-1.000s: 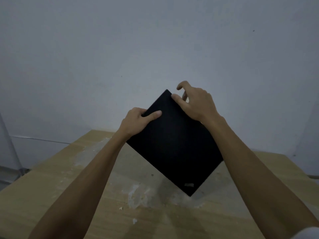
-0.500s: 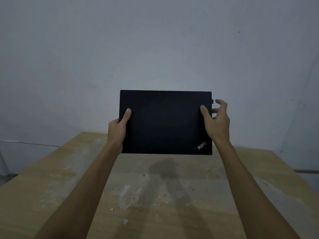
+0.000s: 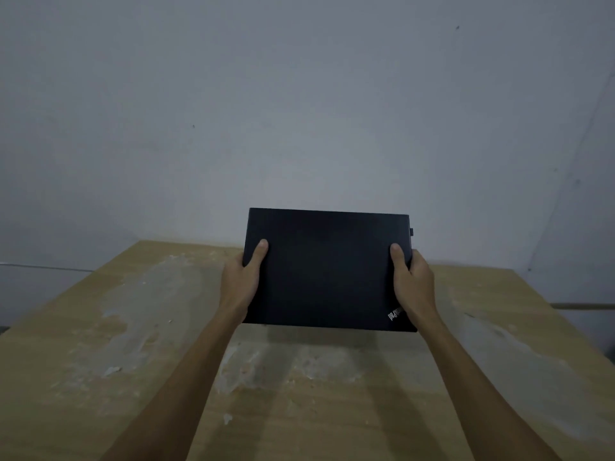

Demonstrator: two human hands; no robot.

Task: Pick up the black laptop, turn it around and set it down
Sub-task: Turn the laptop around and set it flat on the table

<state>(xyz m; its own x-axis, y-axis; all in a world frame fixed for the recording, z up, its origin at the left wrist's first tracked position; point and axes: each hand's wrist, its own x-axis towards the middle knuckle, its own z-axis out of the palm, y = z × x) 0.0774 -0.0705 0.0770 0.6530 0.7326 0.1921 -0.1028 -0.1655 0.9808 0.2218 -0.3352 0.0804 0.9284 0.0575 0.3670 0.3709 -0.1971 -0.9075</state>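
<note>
The closed black laptop [image 3: 327, 271] is held level in the air just above the far half of the wooden table [image 3: 133, 361], its lid facing me and a small logo at its lower right corner. My left hand [image 3: 244, 277] grips its left edge with the thumb on the lid. My right hand [image 3: 412, 281] grips its right edge the same way. The fingers of both hands are hidden behind the laptop. A dark shadow lies on the table below the laptop's near edge.
The table top is pale wood with whitish worn patches and reaches a grey wall [image 3: 299, 111] at the back. Its left and right edges drop off to the floor. A wall corner stands at the far right.
The laptop turned from a diamond tilt to level, then came down lower toward the table. My right hand's fingers, spread before, have closed around the right edge.
</note>
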